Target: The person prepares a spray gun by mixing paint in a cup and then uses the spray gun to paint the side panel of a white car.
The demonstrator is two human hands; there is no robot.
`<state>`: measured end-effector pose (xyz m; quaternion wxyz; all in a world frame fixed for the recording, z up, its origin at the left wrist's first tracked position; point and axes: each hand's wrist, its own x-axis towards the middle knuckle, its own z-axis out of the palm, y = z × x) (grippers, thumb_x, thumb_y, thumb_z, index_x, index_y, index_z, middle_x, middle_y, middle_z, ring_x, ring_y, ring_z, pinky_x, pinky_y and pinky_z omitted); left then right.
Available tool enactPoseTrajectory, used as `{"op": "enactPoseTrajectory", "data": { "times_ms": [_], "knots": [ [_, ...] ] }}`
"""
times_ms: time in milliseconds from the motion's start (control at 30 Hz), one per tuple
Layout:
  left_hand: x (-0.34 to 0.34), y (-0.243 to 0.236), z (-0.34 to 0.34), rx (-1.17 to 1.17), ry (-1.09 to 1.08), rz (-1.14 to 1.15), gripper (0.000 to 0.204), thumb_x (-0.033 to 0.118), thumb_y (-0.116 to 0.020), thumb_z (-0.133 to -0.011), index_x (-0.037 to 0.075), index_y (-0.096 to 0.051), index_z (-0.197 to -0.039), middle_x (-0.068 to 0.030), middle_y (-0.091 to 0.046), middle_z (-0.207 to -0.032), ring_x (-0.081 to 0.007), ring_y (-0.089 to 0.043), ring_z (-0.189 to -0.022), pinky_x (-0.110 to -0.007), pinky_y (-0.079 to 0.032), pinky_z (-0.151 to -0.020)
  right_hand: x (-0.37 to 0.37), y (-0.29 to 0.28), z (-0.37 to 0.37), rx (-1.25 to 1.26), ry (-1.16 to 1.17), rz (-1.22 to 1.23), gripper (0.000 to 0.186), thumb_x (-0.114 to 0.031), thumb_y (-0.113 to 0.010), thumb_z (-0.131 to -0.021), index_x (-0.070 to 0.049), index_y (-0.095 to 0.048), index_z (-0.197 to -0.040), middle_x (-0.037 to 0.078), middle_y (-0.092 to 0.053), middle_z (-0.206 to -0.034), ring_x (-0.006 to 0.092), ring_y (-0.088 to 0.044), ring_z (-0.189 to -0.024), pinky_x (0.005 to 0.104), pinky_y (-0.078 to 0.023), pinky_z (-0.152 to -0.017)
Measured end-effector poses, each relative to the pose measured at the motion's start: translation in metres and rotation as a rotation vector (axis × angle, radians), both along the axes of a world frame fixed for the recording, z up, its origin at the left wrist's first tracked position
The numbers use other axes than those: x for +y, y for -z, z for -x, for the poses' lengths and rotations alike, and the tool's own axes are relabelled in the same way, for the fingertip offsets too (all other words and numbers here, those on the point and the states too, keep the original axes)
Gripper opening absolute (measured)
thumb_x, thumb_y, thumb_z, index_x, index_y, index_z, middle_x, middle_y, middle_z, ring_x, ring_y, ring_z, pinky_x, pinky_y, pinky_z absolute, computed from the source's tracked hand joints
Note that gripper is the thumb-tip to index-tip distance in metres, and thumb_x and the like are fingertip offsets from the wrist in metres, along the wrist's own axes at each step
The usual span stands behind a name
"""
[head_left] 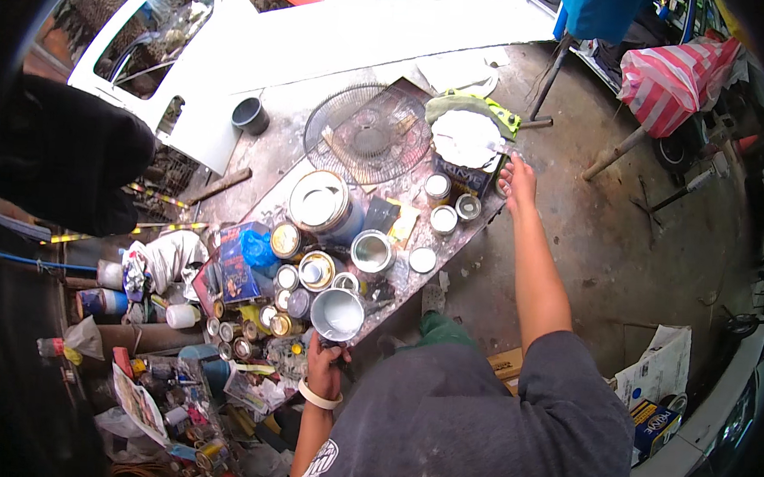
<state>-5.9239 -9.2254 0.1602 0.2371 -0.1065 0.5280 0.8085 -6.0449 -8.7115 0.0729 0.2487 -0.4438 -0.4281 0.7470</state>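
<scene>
My right hand [517, 183] is closed around the end of a short flat stirring tool [505, 150]. The tool reaches over the rim of a wide round container of white paint or filler [465, 139] at the table's far right corner. Down at the near edge of the table, my left hand [324, 365] is closed at the lower side of a silver metal cup [337, 315]. The cup's open mouth faces up, and its inside looks pale grey. How the fingers grip it is partly hidden beneath the cup.
Several cans crowd the spattered table [410, 283], among them a large paint can [319, 201] and an open tin [372, 251]. A round wire fan grille [368, 134] lies behind them. A white car door [145, 62] stands far left; cluttered bottles and rags lie left.
</scene>
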Motion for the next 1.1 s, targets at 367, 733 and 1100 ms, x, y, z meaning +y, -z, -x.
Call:
{"op": "enactPoseTrajectory", "data": {
  "times_ms": [367,733,1100],
  "knots": [
    [0.050,0.002,0.020,-0.009,0.053,0.043,0.071,0.004,-0.054,-0.077,0.002,-0.034,-0.146,-0.0106,-0.061,-0.106,-0.0185,-0.059,-0.082,-0.028,-0.049,-0.068,0.012,-0.017,0.007,0.238,-0.054,0.192,0.022,-0.027,-0.048,-0.103,-0.007,-0.045,-0.114,0.017,-0.065,-0.106,0.0267,-0.068,-0.093,0.0354,-0.057,-0.072],
    [0.077,0.009,0.037,-0.029,0.090,0.048,0.082,0.003,-0.055,-0.077,0.003,-0.024,-0.153,-0.0103,-0.059,-0.109,-0.0178,-0.058,-0.081,-0.029,-0.050,-0.066,0.002,-0.068,-0.074,0.760,-0.228,0.365,0.012,-0.029,-0.052,-0.102,-0.017,-0.054,-0.104,0.001,-0.065,-0.090,0.0141,-0.057,-0.076,0.0309,-0.047,-0.065],
    [0.070,0.014,0.011,-0.032,0.276,0.063,0.086,0.002,-0.056,-0.077,0.002,-0.018,-0.154,-0.0105,-0.057,-0.106,-0.0155,-0.057,-0.075,-0.028,-0.051,-0.065,-0.054,-0.124,-0.153,1.369,-0.558,0.532,0.016,-0.025,-0.040,-0.106,-0.010,-0.047,-0.105,0.001,-0.059,-0.072,0.0119,-0.049,-0.060,0.0285,-0.043,-0.062]
  ]
}}
